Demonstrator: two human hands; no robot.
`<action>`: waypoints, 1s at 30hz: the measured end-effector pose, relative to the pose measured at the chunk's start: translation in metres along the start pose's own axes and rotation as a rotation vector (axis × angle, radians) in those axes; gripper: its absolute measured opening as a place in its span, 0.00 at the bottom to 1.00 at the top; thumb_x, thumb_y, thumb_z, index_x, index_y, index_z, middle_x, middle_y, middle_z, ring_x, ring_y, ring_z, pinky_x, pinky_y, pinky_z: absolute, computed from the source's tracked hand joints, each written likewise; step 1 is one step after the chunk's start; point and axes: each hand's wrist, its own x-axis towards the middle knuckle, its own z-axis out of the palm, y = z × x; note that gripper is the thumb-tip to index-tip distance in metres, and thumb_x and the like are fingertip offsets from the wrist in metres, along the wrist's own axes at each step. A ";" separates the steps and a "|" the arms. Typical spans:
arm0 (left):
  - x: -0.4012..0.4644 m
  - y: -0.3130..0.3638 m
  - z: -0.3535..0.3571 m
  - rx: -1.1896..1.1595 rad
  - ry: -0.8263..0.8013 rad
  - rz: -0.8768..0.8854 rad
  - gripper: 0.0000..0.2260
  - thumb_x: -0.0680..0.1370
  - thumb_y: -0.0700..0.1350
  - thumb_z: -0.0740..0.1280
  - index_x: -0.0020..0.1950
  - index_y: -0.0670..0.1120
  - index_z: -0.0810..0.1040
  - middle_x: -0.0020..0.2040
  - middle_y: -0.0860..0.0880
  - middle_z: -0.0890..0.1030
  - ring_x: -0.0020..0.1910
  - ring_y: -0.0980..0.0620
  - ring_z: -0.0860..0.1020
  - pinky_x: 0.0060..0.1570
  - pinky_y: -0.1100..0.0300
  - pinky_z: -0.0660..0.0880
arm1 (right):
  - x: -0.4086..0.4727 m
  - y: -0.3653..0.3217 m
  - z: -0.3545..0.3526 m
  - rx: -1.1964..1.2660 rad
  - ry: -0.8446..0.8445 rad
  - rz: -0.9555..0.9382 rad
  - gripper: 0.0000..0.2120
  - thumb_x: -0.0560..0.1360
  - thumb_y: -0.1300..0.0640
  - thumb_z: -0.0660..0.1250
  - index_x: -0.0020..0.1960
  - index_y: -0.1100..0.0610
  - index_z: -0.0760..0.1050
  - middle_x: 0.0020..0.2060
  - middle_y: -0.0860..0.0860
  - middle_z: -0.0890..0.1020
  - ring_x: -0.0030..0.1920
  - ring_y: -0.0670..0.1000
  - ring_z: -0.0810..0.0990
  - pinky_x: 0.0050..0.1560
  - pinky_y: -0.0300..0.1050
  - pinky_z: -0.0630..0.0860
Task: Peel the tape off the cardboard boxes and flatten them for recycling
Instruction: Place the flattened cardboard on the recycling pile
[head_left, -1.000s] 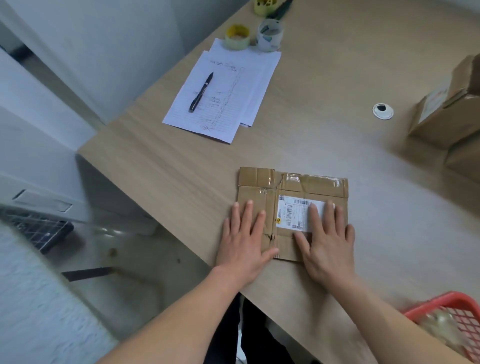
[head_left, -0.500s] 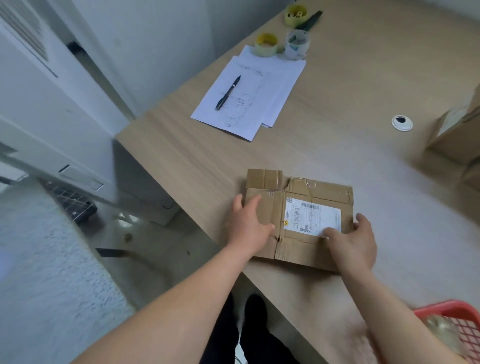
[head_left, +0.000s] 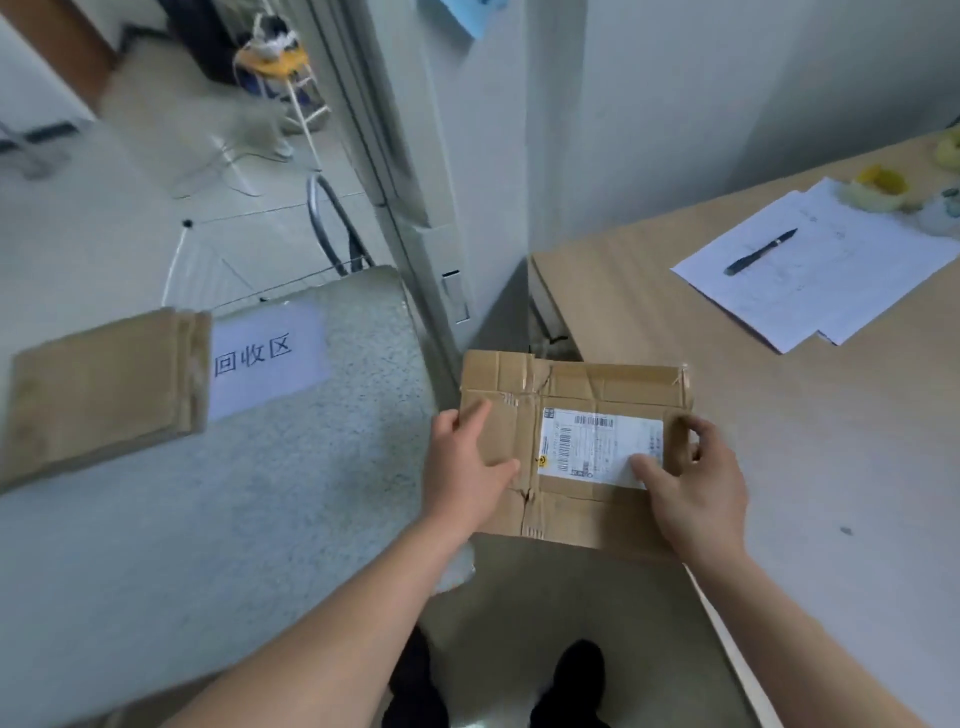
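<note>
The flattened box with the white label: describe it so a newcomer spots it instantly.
Start at the light wooden desk on the right and go to its near left corner. There the left hand and right hand hold a flattened brown cardboard box. Unlike the plain flattened cardboard on the grey speckled surface, it carries a white barcoded shipping label.

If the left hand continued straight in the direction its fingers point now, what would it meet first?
The left hand points up and right across the flattened box it grips, so probably the white shipping label first; depth is unclear.
</note>
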 end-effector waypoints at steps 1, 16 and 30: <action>-0.002 -0.017 -0.019 -0.012 0.032 -0.024 0.36 0.73 0.46 0.76 0.78 0.53 0.65 0.64 0.54 0.63 0.63 0.57 0.69 0.61 0.69 0.62 | -0.007 -0.014 0.017 -0.013 -0.045 -0.048 0.31 0.70 0.56 0.76 0.71 0.50 0.69 0.65 0.52 0.76 0.64 0.54 0.74 0.63 0.50 0.70; -0.001 -0.290 -0.289 -0.062 0.321 -0.323 0.41 0.70 0.48 0.78 0.79 0.44 0.63 0.75 0.45 0.63 0.74 0.48 0.63 0.67 0.64 0.59 | -0.149 -0.215 0.324 -0.179 -0.440 -0.368 0.32 0.73 0.54 0.75 0.74 0.49 0.67 0.61 0.54 0.73 0.48 0.46 0.69 0.58 0.42 0.67; 0.029 -0.389 -0.407 0.010 0.401 -0.438 0.42 0.71 0.52 0.77 0.79 0.46 0.61 0.78 0.45 0.59 0.75 0.45 0.61 0.72 0.48 0.66 | -0.183 -0.310 0.477 -0.236 -0.523 -0.459 0.31 0.72 0.53 0.73 0.73 0.46 0.67 0.57 0.53 0.72 0.49 0.52 0.74 0.57 0.49 0.75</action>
